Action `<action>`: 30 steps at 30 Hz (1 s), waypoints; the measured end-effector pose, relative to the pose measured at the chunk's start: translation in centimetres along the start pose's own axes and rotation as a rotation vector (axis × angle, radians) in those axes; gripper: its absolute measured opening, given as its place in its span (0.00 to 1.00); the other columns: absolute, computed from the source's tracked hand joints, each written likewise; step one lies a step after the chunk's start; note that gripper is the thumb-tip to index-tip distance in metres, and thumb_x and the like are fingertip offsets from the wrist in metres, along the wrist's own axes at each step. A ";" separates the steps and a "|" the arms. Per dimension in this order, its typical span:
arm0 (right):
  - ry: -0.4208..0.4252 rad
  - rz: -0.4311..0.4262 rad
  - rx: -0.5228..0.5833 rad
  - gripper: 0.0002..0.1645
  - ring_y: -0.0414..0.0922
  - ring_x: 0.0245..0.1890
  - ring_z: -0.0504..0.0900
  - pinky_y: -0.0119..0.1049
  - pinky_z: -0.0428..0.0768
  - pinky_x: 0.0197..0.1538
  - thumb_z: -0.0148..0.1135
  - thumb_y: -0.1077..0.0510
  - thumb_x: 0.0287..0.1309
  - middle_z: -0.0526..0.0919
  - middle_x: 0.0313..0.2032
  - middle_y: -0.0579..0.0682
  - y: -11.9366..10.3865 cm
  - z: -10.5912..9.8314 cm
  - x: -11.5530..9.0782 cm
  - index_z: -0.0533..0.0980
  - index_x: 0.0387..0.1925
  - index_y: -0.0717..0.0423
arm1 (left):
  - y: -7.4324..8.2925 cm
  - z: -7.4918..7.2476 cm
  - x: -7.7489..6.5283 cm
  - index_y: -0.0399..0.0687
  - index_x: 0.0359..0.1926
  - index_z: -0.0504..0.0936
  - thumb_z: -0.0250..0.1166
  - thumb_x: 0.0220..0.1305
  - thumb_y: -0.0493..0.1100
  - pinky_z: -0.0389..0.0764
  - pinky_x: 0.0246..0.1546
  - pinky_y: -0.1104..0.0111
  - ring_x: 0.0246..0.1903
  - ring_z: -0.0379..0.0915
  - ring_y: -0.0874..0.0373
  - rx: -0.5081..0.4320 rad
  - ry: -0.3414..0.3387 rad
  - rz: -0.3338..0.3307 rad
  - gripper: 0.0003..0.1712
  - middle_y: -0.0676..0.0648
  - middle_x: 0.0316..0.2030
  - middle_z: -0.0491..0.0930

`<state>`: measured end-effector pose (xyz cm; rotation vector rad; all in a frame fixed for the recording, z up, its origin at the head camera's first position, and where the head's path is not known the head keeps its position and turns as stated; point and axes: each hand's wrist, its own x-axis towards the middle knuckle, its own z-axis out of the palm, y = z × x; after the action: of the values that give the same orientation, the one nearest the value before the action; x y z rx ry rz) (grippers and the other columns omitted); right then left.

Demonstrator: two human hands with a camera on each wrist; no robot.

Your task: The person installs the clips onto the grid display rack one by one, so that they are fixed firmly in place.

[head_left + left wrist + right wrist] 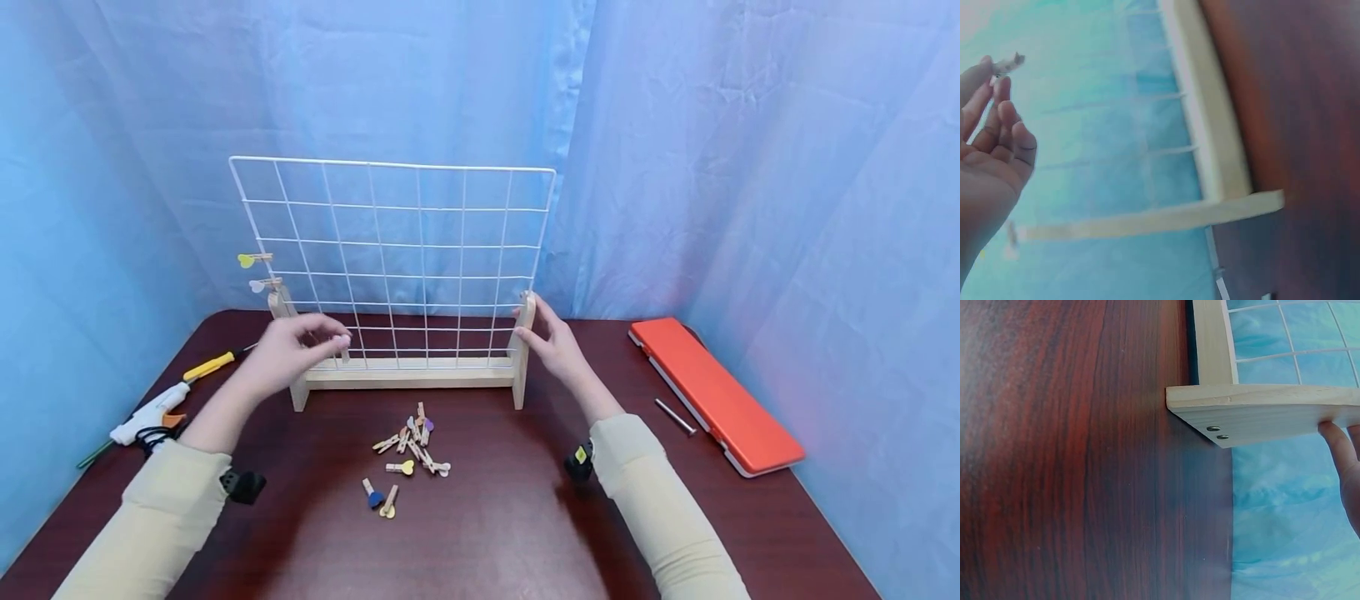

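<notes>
My left hand (288,350) pinches a small wooden clothespin (1010,64) between thumb and fingertips, in front of the lower left of a white wire grid (420,208). The grid stands upright in a pale wooden stand (408,379). On the stand's right post, my right hand (558,346) grips the upper part, thumb toward me and fingers behind. Clipped to the grid's left edge are a clothespin with a yellow heart (246,261) and, below it, one with a white heart (258,286). Several heart clothespins (408,442) lie in a loose pile before the stand.
A red case (712,396) lies at the right, with a metal bolt (675,417) beside it. At the left are a white glue gun (150,415) and a yellow-handled screwdriver (210,365). Blue curtains (825,208) surround the dark wooden table (510,533).
</notes>
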<state>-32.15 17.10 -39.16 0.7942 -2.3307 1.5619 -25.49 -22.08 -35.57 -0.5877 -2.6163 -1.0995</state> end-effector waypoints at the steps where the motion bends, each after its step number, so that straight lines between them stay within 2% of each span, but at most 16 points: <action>1: 0.001 -0.002 -0.001 0.34 0.53 0.52 0.71 0.43 0.73 0.49 0.56 0.64 0.56 0.75 0.48 0.63 0.0 0.0 0.0 0.58 0.64 0.55 | 0.2 -0.7 0.1 0.57 0.37 0.80 0.60 0.55 0.56 0.72 0.23 0.71 0.26 0.70 0.62 -0.004 0.042 -0.009 0.13 0.57 0.29 0.80; 4: 0.004 0.000 -0.006 0.34 0.53 0.53 0.71 0.45 0.72 0.50 0.56 0.65 0.56 0.75 0.48 0.61 0.0 0.0 -0.1 0.58 0.64 0.53 | 0.4 -2.7 0.3 0.59 0.36 0.81 0.63 0.54 0.53 0.70 0.22 0.75 0.25 0.71 0.63 -0.017 0.205 -0.017 0.10 0.58 0.29 0.80; 7: 0.005 0.007 -0.006 0.34 0.54 0.54 0.70 0.46 0.72 0.51 0.55 0.64 0.56 0.75 0.48 0.60 -0.1 -0.1 -0.1 0.58 0.64 0.52 | 0.5 -4.4 0.7 0.52 0.36 0.83 0.66 0.52 0.47 0.70 0.21 0.79 0.24 0.72 0.67 -0.052 0.403 0.009 0.09 0.60 0.30 0.80; 11: 0.007 0.006 -0.012 0.34 0.54 0.54 0.70 0.43 0.72 0.51 0.56 0.64 0.56 0.76 0.48 0.60 0.0 -0.1 -0.1 0.58 0.64 0.53 | 0.7 -6.3 1.3 0.44 0.36 0.84 0.68 0.49 0.41 0.67 0.21 0.81 0.23 0.71 0.69 -0.137 0.648 0.017 0.11 0.63 0.29 0.80; 14: 0.010 -0.004 -0.020 0.34 0.54 0.54 0.71 0.44 0.72 0.51 0.56 0.65 0.56 0.76 0.48 0.61 0.0 -0.1 -0.1 0.58 0.64 0.55 | 1.1 -7.3 1.8 0.42 0.36 0.84 0.68 0.48 0.41 0.66 0.21 0.80 0.23 0.70 0.68 -0.240 0.783 -0.042 0.12 0.64 0.27 0.80; 16: 0.012 -0.005 -0.026 0.34 0.53 0.53 0.71 0.45 0.71 0.51 0.55 0.64 0.56 0.76 0.48 0.61 0.0 -0.1 -0.2 0.57 0.64 0.55 | 1.4 -7.9 2.1 0.42 0.35 0.85 0.69 0.46 0.42 0.68 0.23 0.79 0.24 0.71 0.67 -0.348 0.850 -0.100 0.13 0.62 0.26 0.81; 19: 0.014 -0.003 -0.034 0.34 0.51 0.54 0.71 0.47 0.71 0.52 0.55 0.64 0.57 0.76 0.48 0.60 -0.1 -0.1 -0.2 0.58 0.64 0.53 | 1.4 -8.4 2.6 0.41 0.33 0.85 0.71 0.40 0.42 0.71 0.27 0.79 0.25 0.73 0.65 -0.545 0.928 -0.181 0.15 0.57 0.25 0.82; 22: 0.009 0.004 -0.035 0.33 0.51 0.54 0.70 0.48 0.70 0.53 0.55 0.63 0.57 0.76 0.48 0.58 -0.1 0.0 -0.3 0.57 0.64 0.50 | 0.7 -8.9 2.9 0.40 0.31 0.85 0.73 0.35 0.43 0.73 0.30 0.78 0.27 0.73 0.63 -0.691 0.970 -0.253 0.18 0.53 0.25 0.82; 26: 0.002 -0.002 -0.029 0.33 0.53 0.55 0.69 0.50 0.69 0.54 0.54 0.63 0.58 0.75 0.49 0.59 -0.1 0.1 -0.3 0.57 0.64 0.53 | 0.0 -9.3 3.3 0.41 0.33 0.85 0.73 0.32 0.47 0.71 0.31 0.77 0.30 0.72 0.63 -0.762 0.959 -0.351 0.22 0.52 0.28 0.82; 30: 0.000 -0.013 -0.033 0.33 0.54 0.56 0.68 0.50 0.68 0.54 0.54 0.64 0.58 0.75 0.49 0.59 -0.1 0.1 -0.2 0.56 0.64 0.58 | -0.2 -9.5 3.7 0.43 0.34 0.85 0.73 0.31 0.48 0.70 0.31 0.76 0.31 0.71 0.63 -0.790 0.932 -0.394 0.23 0.53 0.28 0.81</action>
<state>-31.90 17.02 -39.23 0.8006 -2.3401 1.5144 -28.27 -28.12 -27.77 0.3180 -1.4631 -1.9274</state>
